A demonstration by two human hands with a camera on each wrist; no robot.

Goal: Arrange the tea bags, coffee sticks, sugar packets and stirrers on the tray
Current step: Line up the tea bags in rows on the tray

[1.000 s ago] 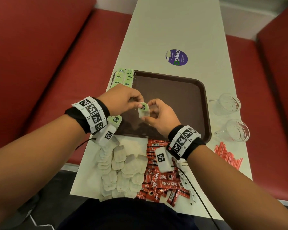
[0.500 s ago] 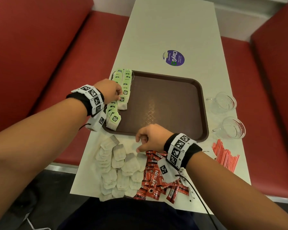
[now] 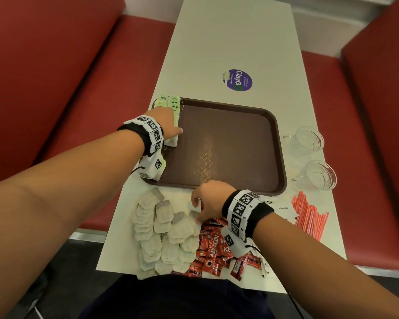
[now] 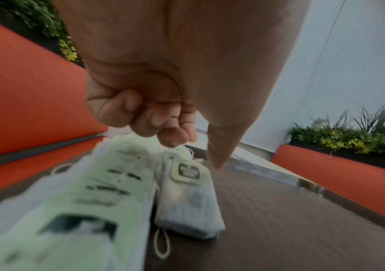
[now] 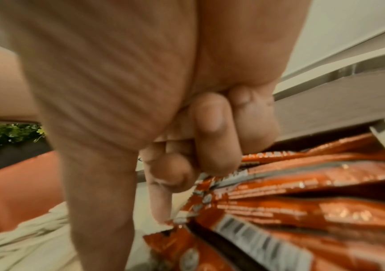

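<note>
The brown tray [image 3: 228,143] holds only two columns of green-tagged tea bags [image 3: 171,104] along its left edge; the rest of its floor is bare, so the job looks early. The left hand [image 3: 165,123] rests on those columns, its fingers curled down onto the nearest bags; whether it pinches one cannot be told. Just below the tray's near rim lies a loose heap of tea bags [image 3: 161,226], not yet moved, and the right hand [image 3: 209,201] sits at that heap's right edge with its fingers curled; no bag shows in its grip. Beside the heap, below the tray's near-right part, lie red coffee sticks [image 3: 213,247], untouched. Off the tray's near-right corner lie red stirrers [image 3: 309,215], with white packets [image 3: 283,209] beside them, probably the sugar.
</note>
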